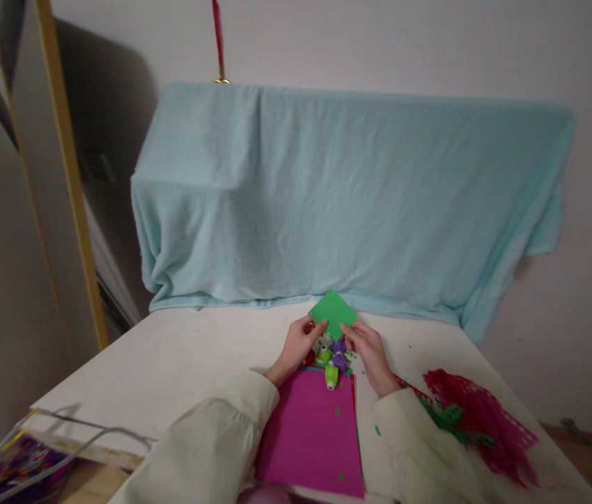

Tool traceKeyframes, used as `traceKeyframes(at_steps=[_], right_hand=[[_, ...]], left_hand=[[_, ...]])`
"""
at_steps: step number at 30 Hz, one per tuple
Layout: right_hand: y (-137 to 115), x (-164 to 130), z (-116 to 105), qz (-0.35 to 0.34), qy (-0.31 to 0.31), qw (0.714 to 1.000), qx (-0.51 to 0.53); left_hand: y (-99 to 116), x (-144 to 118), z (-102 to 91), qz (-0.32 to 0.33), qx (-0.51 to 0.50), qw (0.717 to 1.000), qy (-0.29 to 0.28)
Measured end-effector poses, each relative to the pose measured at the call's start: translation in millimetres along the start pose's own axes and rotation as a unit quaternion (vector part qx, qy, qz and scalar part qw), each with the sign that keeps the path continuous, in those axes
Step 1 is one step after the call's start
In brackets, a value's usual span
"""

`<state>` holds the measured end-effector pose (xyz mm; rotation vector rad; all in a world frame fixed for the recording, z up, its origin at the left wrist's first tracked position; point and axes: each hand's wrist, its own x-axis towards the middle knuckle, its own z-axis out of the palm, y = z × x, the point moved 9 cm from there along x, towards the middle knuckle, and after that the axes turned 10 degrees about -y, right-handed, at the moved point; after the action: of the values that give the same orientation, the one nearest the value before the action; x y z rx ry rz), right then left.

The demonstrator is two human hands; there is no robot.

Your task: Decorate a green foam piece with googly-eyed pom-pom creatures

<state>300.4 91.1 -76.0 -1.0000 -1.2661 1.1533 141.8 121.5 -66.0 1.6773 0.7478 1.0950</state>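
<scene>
A square of green paper [333, 312], turned corner-up, is held between both hands above the table. My left hand [297, 344] pinches its left side with the thumb on top. On the other side my right hand [370, 348] grips the lower right edge the same way. Just under the paper lie several small craft punches, among them a purple punch [338, 355] and a lime green punch [331, 377]. Nearer to me is a stack of coloured paper [309, 434], magenta on top, with tiny green paper bits scattered on it.
Punched-out red, magenta and green paper scraps [477, 420] lie in a heap at the right of the white table [195, 357]. A light blue cloth [348, 203] hangs along the back. At the lower left sits a bag [27, 462] with pale handles.
</scene>
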Motion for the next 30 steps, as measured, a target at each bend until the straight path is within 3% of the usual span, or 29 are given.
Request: traceKeyframes(at_steps=[24,30], right_hand=[[-0.7,1.5,1.3,-0.011,0.015,1.0,-0.008],[0.4,2.1,2.1,-0.014,0.012,1.0,-0.003]], left_hand=[[6.9,0.3,-1.5,-0.004,0.015,1.0,0.01],[4.7,-0.6,1.8,-0.035,0.009,0.999,-0.003]])
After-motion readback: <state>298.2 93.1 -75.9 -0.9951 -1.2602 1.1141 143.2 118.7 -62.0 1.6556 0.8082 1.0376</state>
